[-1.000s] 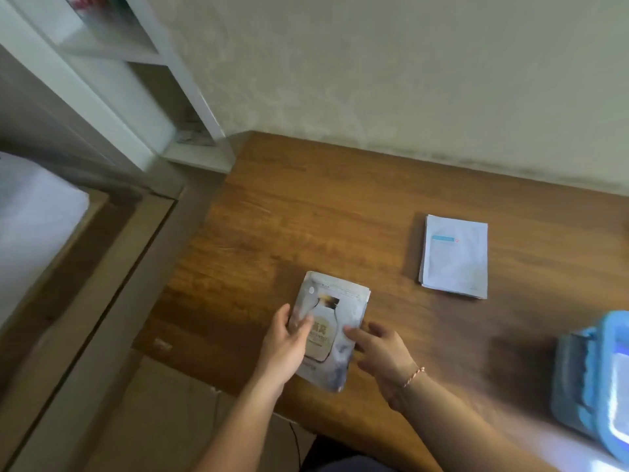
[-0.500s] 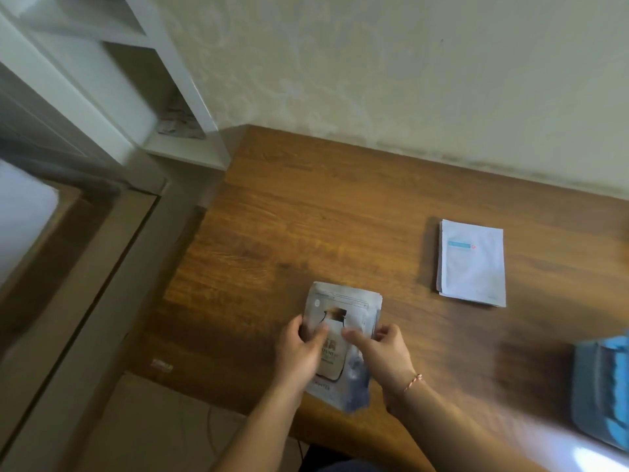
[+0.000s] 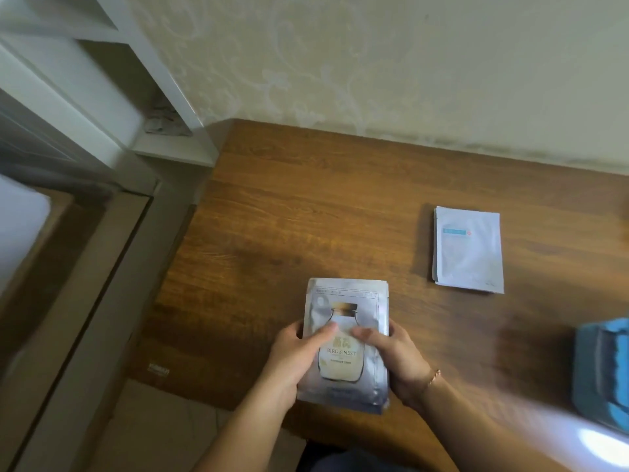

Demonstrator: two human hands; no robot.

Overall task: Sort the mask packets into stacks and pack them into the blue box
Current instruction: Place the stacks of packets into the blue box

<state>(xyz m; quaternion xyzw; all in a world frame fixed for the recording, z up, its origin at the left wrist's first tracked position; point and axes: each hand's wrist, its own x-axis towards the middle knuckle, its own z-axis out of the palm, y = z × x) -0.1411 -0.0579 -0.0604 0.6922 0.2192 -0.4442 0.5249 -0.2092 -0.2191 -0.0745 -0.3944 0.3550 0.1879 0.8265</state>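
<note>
A stack of silver mask packets [image 3: 347, 308] printed with a jar and "BIRD'S NEST" lies near the front edge of the wooden table [image 3: 306, 206]. My left hand [image 3: 299, 356] grips its left edge with the thumb on top. My right hand [image 3: 394, 356] grips its right edge, thumb also on top. A second stack of white packets [image 3: 468, 250] with a small blue label lies farther back to the right, untouched. The blue box [image 3: 602, 369] shows only partly at the right edge, blurred.
A cream wall runs along the table's far edge. White shelving [image 3: 163, 124] stands at the back left, beyond the table's left edge. A bright glare patch [image 3: 599, 444] sits on the table at the lower right.
Both hands have closed in on the silver stack and squared it from tilted to upright. The view has shifted, so the white stack and the blue box now sit farther right.
</note>
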